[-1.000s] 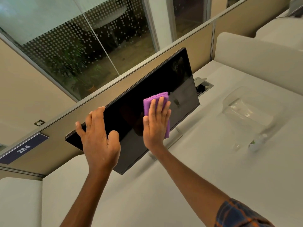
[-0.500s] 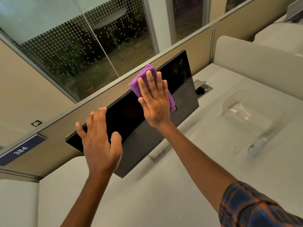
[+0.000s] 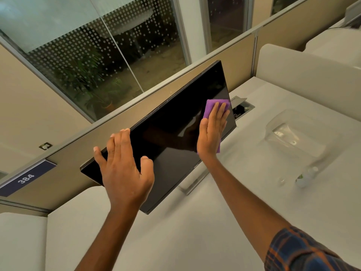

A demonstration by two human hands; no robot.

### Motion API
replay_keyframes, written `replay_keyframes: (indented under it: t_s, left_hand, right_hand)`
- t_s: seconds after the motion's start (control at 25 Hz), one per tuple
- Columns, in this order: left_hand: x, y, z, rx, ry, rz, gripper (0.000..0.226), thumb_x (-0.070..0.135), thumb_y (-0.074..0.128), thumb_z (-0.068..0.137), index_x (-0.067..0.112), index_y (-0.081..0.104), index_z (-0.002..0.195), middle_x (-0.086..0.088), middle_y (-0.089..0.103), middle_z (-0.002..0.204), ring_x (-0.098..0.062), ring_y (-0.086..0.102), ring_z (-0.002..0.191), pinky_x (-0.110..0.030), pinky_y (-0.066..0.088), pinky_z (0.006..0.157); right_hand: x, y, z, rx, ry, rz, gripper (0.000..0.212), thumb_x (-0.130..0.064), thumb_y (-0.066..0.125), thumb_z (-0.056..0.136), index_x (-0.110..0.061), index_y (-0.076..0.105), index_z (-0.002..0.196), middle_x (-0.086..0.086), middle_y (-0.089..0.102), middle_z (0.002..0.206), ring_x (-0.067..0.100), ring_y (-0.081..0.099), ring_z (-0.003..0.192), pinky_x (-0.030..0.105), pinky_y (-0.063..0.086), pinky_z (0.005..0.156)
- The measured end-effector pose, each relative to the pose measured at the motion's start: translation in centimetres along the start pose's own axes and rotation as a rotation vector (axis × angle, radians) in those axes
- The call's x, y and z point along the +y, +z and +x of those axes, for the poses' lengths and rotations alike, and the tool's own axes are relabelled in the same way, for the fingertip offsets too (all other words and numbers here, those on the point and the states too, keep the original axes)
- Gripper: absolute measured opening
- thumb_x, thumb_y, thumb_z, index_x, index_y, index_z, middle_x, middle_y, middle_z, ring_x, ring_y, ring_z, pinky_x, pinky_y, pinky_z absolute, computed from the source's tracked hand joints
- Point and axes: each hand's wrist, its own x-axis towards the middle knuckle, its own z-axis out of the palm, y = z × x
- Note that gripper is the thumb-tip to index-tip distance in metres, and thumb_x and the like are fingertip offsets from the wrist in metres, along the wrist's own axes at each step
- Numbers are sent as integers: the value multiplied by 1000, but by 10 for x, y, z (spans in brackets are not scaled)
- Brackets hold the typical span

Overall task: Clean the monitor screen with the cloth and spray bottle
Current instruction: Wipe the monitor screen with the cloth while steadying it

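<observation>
1. Black flat-panel monitor screen (image 3: 175, 130) sits tilted on its stand on the white bench (image 3: 195, 231), backed against a beige partition.
2. Left hand (image 3: 125, 169) is at the screen's left end. Its fingers (image 3: 117, 145) are spread and nearly straight, tips at the top edge; can't tell if they hook over it. Likely a brace so the panel doesn't swivel under wiping pressure.
3. Right hand (image 3: 212, 135) lies flat, fingers (image 3: 216, 114) straight and close together, pressing the folded purple cloth (image 3: 212, 105) onto the glass near the right edge. The flat palm probably spreads pressure evenly.
4. Small clear spray bottle (image 3: 306, 176) is on the bench well to the right, untouched and blurred. Probably parked within reach for a re-spray.
5. Looks like mid-wipe.
</observation>
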Motion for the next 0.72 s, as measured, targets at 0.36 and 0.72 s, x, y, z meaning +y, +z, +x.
replay_keyframes:
  t_s: [0.36,0.72]
  left_hand:
    - [51,28,40,-11,68,97,69,55,39,102,15,39,159,-8,47,161,-29,39,152,-55,26,127]
    - [49,36,42,50,87,115,72,65,40,102,16,44,154,-8,53,152,-29,46,145,-56,20,130]
  right_hand:
    - [-38,10,-4,-142,-550,-20,64,-49,25,115,-21,7,169,6,0,180,38,-1,166,55,3,135]
    - [-34,-9,130,-38,-293,-22,74,-57,18,111,-10,15,169,14,10,178,36,4,166,58,14,134]
